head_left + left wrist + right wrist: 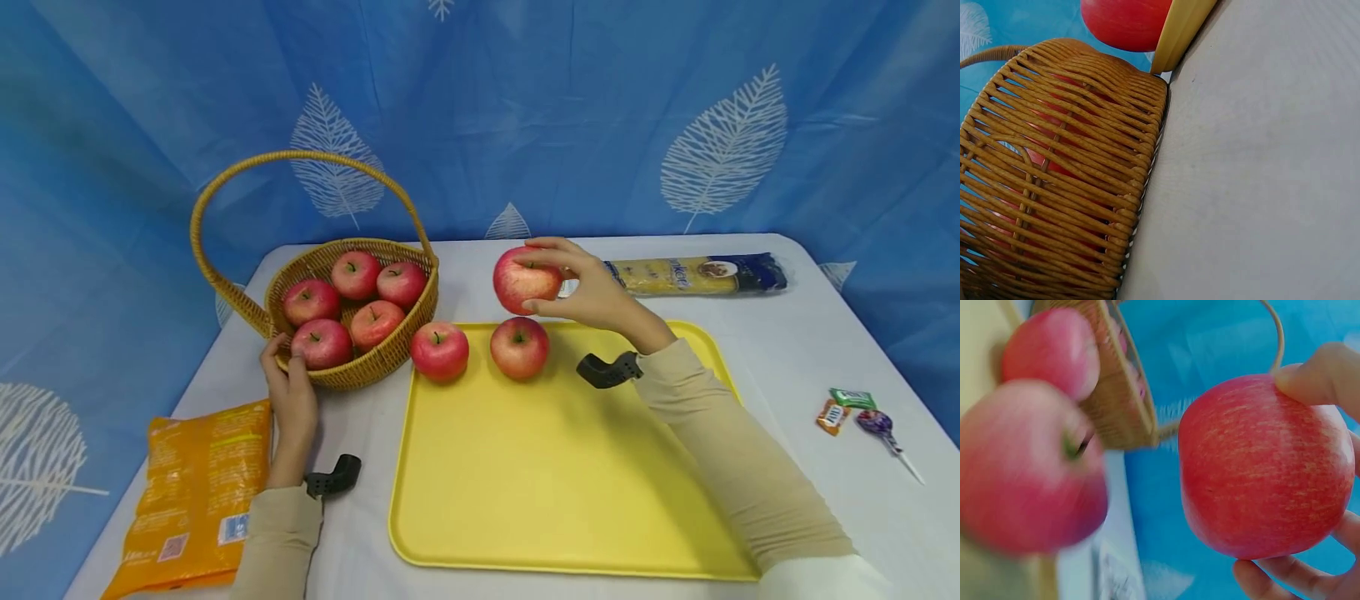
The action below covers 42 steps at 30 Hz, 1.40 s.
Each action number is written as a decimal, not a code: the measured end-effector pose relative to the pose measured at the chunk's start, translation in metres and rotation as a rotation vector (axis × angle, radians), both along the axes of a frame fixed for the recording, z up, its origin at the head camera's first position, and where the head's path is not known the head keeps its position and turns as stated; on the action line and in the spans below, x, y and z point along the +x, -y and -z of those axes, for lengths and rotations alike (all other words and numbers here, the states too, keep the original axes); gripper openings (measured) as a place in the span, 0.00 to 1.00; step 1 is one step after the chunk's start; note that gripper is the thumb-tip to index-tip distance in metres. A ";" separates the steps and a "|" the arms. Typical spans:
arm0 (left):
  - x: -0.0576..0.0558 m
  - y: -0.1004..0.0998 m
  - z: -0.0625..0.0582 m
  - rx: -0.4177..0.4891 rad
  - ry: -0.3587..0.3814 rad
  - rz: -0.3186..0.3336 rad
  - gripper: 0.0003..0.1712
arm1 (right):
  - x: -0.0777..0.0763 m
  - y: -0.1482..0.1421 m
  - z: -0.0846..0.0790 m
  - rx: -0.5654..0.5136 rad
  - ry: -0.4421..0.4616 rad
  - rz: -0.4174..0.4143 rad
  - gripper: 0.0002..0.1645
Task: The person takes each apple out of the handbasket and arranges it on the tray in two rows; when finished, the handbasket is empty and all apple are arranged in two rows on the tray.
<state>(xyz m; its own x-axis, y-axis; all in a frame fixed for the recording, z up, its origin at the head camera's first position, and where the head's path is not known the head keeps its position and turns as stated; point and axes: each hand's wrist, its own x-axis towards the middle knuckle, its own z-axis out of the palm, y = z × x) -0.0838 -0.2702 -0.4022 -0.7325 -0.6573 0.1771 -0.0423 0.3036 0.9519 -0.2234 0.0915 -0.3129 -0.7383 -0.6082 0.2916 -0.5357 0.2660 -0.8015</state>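
Note:
My right hand (pixel 588 287) grips a red apple (pixel 522 282) between thumb and fingers, raised over the far edge of the yellow tray (pixel 540 492). In the right wrist view the held apple (pixel 1263 469) shows streaked red skin. Two more apples stand on the tray's far side, one apple (pixel 519 348) just below the held one and another apple (pixel 439 352) at the far left corner. My left hand (pixel 291 396) holds the near left rim of the wicker basket (pixel 386 354), thumb inside beside an apple (pixel 321 343). Several red apples lie in the basket.
An orange packet (pixel 198 496) lies left of my left forearm. Behind the tray is a long pack of noodles (pixel 690 276). On the right are a green candy (pixel 852 398), an orange candy (pixel 832 417) and a lollipop (pixel 876 423). The basket's tall handle (pixel 300 155) arches upward before a blue curtain (pixel 540 125).

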 end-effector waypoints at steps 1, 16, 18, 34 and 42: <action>0.000 0.000 0.000 0.000 -0.003 0.002 0.24 | 0.000 -0.009 0.003 -0.002 0.013 0.013 0.33; -0.002 0.004 -0.005 -0.015 -0.027 -0.008 0.23 | 0.015 -0.096 0.063 0.107 0.150 0.219 0.33; -0.002 0.004 -0.005 -0.021 -0.027 -0.010 0.23 | 0.017 -0.099 0.068 0.115 0.148 0.212 0.33; 0.000 0.003 -0.002 -0.012 -0.014 -0.001 0.23 | 0.033 -0.090 0.084 0.130 0.000 0.161 0.41; -0.001 0.002 -0.001 -0.001 -0.012 0.015 0.23 | 0.034 -0.092 0.090 0.176 0.073 0.177 0.49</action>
